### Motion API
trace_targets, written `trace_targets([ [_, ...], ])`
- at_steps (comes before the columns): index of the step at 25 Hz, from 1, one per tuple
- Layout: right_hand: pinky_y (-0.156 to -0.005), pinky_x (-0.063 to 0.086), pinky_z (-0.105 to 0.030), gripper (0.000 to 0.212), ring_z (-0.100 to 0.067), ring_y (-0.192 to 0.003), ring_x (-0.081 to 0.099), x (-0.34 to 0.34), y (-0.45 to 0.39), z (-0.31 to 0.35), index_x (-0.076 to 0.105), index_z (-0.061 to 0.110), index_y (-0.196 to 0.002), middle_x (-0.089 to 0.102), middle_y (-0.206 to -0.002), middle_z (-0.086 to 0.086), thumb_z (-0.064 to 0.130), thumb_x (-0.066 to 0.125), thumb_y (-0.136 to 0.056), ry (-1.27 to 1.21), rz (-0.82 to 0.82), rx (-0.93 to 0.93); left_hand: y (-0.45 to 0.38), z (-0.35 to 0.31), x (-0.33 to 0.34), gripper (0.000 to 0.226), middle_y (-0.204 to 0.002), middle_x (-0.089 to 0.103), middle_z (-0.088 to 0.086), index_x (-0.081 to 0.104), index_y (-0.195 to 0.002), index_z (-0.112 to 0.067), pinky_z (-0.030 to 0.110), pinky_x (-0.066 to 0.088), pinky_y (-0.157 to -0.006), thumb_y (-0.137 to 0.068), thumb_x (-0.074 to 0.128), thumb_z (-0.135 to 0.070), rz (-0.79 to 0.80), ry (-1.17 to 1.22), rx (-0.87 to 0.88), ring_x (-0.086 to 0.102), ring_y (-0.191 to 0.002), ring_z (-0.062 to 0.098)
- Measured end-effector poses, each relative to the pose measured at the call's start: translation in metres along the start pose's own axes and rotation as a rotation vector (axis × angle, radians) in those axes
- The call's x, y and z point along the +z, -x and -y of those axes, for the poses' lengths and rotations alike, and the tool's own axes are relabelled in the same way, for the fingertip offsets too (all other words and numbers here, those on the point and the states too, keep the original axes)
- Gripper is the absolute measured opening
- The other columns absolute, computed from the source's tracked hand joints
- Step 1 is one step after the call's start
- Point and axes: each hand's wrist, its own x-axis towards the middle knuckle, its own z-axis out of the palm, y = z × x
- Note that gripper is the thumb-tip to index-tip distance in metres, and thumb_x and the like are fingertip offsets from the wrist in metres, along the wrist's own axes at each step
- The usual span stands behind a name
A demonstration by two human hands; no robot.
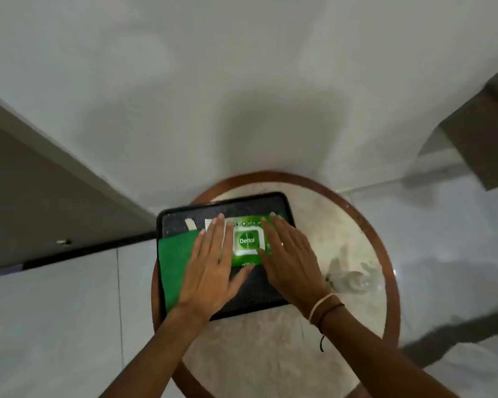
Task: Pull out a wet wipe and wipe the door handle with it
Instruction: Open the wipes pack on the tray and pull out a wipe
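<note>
While both palms lie flat, wipe pack (247,240) sits between left hand (210,262) and right hand (291,257).

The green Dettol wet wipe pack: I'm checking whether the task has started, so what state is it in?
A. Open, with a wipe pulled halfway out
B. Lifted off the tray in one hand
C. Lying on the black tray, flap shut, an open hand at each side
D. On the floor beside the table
C: the green Dettol wet wipe pack lies on the black rectangular tray, white flap down, between the flat left hand and right hand.
</note>
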Motion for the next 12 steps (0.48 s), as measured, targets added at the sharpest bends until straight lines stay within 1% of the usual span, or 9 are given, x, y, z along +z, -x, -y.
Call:
trace_targets([
  [1,-0.116,0.042,-0.052,0.059,-0.036,-0.146,0.043,0.028,-0.005,-0.006,0.044,0.004,-0.151,0.042,-0.159,-0.021,0.029,0.059,-0.099,-0.001,0.092,-0.003,-0.001,0.006,0.024,0.092,-0.167,0.031,0.026,0.037,-0.157,0.007,0.055,0.038,-0.124,-0.1,0.032,-0.064,0.077,-0.016,-0.013,0.034,-0.155,0.038],
  [3,-0.121,0.035,-0.05,0.062,-0.036,-0.148,0.04,0.064,-0.018,-0.016,0.043,0.003,-0.151,0.04,-0.16,-0.021,0.032,0.062,-0.099,-0.031,0.212,-0.009,-0.002,0.015,0.057,0.094,-0.169,0.026,0.024,0.032,-0.159,0.007,0.053,0.035,-0.126,-0.101,0.026,-0.066,0.157,-0.025,-0.039,0.028,-0.158,0.037],
  [4,-0.123,0.033,-0.049,0.064,-0.035,-0.149,0.039,0.079,-0.023,-0.024,0.043,0.002,-0.151,0.04,-0.16,-0.021,0.035,0.062,-0.099,-0.033,0.26,-0.031,-0.002,0.02,0.075,0.094,-0.17,0.024,0.024,0.03,-0.16,0.007,0.053,0.035,-0.126,-0.102,0.026,-0.066,0.161,-0.027,-0.026,0.025,-0.159,0.035],
  [5,-0.123,0.033,-0.05,0.065,-0.034,-0.149,0.04,0.095,-0.026,-0.03,0.045,0.001,-0.15,0.041,-0.159,-0.021,0.038,0.062,-0.099,-0.016,0.267,-0.056,-0.001,0.022,0.091,0.094,-0.171,0.023,0.023,0.028,-0.16,0.007,0.052,0.036,-0.126,-0.103,0.028,-0.067,0.172,-0.011,-0.018,0.023,-0.16,0.034],
  [7,-0.116,0.043,-0.051,0.06,-0.034,-0.141,0.051,0.115,-0.026,-0.038,0.056,0.0,-0.142,0.052,-0.151,-0.022,0.036,0.067,-0.096,0.056,0.178,-0.111,0.001,0.022,0.113,0.095,-0.173,0.017,0.022,0.023,-0.162,0.007,0.05,0.032,-0.128,-0.105,0.029,-0.068,0.144,0.015,-0.004,0.017,-0.162,0.033],
  [9,-0.105,0.053,-0.049,0.046,-0.034,-0.127,0.064,0.124,-0.028,-0.044,0.066,-0.001,-0.13,0.064,-0.138,-0.022,0.028,0.071,-0.094,0.153,0.05,-0.173,0.002,0.021,0.121,0.097,-0.174,0.012,0.022,0.018,-0.163,0.007,0.048,0.027,-0.13,-0.105,0.03,-0.07,0.135,0.013,-0.009,0.011,-0.163,0.032],
  [10,-0.1,0.057,-0.048,0.042,-0.033,-0.121,0.068,0.125,-0.031,-0.044,0.07,-0.001,-0.125,0.068,-0.133,-0.023,0.028,0.07,-0.095,0.18,0.005,-0.192,0.002,0.02,0.121,0.098,-0.174,0.011,0.022,0.017,-0.163,0.007,0.048,0.026,-0.13,-0.104,0.03,-0.071,0.133,0.022,-0.017,0.01,-0.163,0.032],
  [11,-0.096,0.059,-0.046,0.043,-0.033,-0.117,0.071,0.125,-0.033,-0.045,0.072,-0.001,-0.121,0.071,-0.129,-0.022,0.033,0.067,-0.096,0.196,-0.033,-0.215,0.003,0.02,0.121,0.098,-0.174,0.011,0.023,0.017,-0.163,0.007,0.047,0.027,-0.13,-0.104,0.03,-0.071,0.128,0.034,-0.02,0.011,-0.163,0.032],
  [12,-0.093,0.06,-0.045,0.049,-0.033,-0.113,0.072,0.124,-0.036,-0.045,0.073,-0.001,-0.118,0.072,-0.126,-0.022,0.041,0.064,-0.095,0.198,-0.069,-0.237,0.004,0.02,0.12,0.098,-0.174,0.012,0.023,0.018,-0.163,0.008,0.047,0.028,-0.13,-0.104,0.031,-0.07,0.119,0.05,-0.024,0.012,-0.163,0.032],
])
